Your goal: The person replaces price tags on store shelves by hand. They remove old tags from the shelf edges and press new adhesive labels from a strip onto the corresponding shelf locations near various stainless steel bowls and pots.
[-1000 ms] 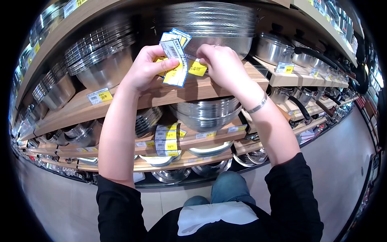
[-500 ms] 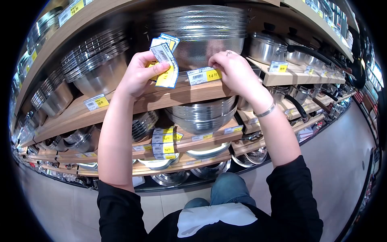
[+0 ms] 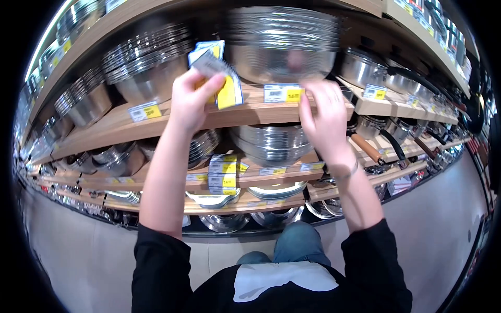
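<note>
My left hand (image 3: pixel 189 101) pinches a small fan of yellow, white and blue price labels (image 3: pixel 228 94) between thumb and fingers, in front of the upper shelf. My right hand (image 3: pixel 327 117) is at the shelf's front edge, touching or just beside the right end of a price tag (image 3: pixel 282 94) marked 14. Its thumb stands apart from the fingers, which are blurred, and I see nothing held in it. Behind the tag sits a tall stack of perforated metal bowls (image 3: pixel 282 62).
Nested metal bowls (image 3: pixel 151 78) stand at the left, lidded pots (image 3: pixel 362 68) at the right. The wooden shelf (image 3: pixel 255 112) runs across. Below are stacked bowls (image 3: pixel 271 146) and a hanging strip of price labels (image 3: pixel 223 175). A wooden pot handle (image 3: pixel 367 148) sticks out at the right.
My right thumb has come away from the fingers, which were bent at the tag's right end. The view has shifted, so shelves appear further right. The labels stay in my left hand.
</note>
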Demonstrator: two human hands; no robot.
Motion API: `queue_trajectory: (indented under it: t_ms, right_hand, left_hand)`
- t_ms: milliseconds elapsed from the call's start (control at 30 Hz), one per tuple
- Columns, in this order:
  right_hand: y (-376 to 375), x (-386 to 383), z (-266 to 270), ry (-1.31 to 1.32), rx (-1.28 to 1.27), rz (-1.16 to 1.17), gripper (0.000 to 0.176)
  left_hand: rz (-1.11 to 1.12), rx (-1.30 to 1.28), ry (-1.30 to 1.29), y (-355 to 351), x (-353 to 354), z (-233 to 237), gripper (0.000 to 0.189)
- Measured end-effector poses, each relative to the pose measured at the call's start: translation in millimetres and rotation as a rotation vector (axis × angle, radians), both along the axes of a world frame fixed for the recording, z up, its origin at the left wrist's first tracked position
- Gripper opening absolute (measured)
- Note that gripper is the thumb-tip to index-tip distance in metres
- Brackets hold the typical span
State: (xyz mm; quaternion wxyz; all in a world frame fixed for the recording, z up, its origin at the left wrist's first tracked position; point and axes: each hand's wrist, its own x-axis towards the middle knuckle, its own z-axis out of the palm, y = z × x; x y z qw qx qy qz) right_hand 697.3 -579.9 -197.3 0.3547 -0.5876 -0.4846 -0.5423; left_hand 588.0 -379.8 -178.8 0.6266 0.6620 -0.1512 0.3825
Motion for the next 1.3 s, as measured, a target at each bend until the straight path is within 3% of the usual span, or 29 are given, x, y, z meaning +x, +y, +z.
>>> queue_trajectory:
  t_ms: [67,133,200,233,300,333,400,600,667,733,767,900,933,1000,1100,1133,1200,1267,1300]
  right_hand:
    - [0,-25,-46,0.220,-0.091,0.219,0.006]
    - [20,-43,-107,0.754,-0.340,0.458,0.007]
    - [39,-49,-150,1.099,-0.382,0.488,0.014]
    - [51,-49,-156,1.097,-0.390,0.503,0.014]
    - [74,-47,-164,0.624,-0.386,0.237,0.022]
    - [86,-45,-160,0.565,-0.436,0.242,0.033]
    - [101,-55,-144,0.864,-0.787,0.033,0.041]
    - [136,-56,-163,0.942,-0.897,-0.178,0.050]
    - [142,-54,-168,0.958,-0.918,-0.195,0.046]
    - [142,-51,-172,1.027,-0.669,-0.037,0.041]
    - [146,-46,-176,1.208,-0.595,0.088,0.037]
    - [124,-56,-184,1.311,-0.255,0.810,0.020]
    - [107,-63,-177,1.300,-0.298,0.810,0.017]
    - [65,-88,-144,1.383,-0.212,1.020,0.015]
    - [39,-104,-139,1.440,-0.045,1.277,0.017]
    - [41,-103,-151,1.471,-0.105,1.295,0.020]
    - [43,-112,-157,1.458,-0.314,0.919,0.020]
    - [60,-123,-166,1.375,-0.110,0.950,0.016]
    - [65,-125,-170,1.370,-0.126,0.930,0.016]
  left_hand:
    - [0.125,0.028,-0.059,-4,-35,-31,0.018]
    - [0.248,0.169,0.041,-8,-73,-69,0.017]
    - [0.317,0.088,0.099,-15,-94,-108,0.014]
    - [0.304,-0.043,0.131,-17,-103,-128,0.014]
    - [0.390,-0.303,0.225,-17,-111,-162,0.015]
    - [0.449,-0.378,0.238,-20,-113,-171,0.015]
    - [0.453,-0.465,0.263,-18,-118,-187,0.015]
    - [0.454,-0.507,0.316,-16,-124,-200,0.018]
    - [0.463,-0.515,0.297,-20,-123,-197,0.018]
    - [0.463,-0.463,0.325,-18,-124,-199,0.018]
    - [0.426,-0.460,0.335,-18,-125,-198,0.018]
    - [0.489,-0.487,0.362,-21,-129,-191,0.017]
    - [0.490,-0.490,0.370,-19,-129,-193,0.017]
    - [0.516,-0.562,0.272,-17,-129,-196,0.017]
    - [0.498,-0.652,0.223,-20,-125,-204,0.017]
    - [0.474,-0.729,0.196,-25,-122,-204,0.018]
    - [0.399,-0.752,0.209,-38,-122,-198,0.017]
    - [0.367,-0.862,0.175,-49,-120,-196,0.016]
    - [0.335,-0.838,0.160,-48,-123,-201,0.016]
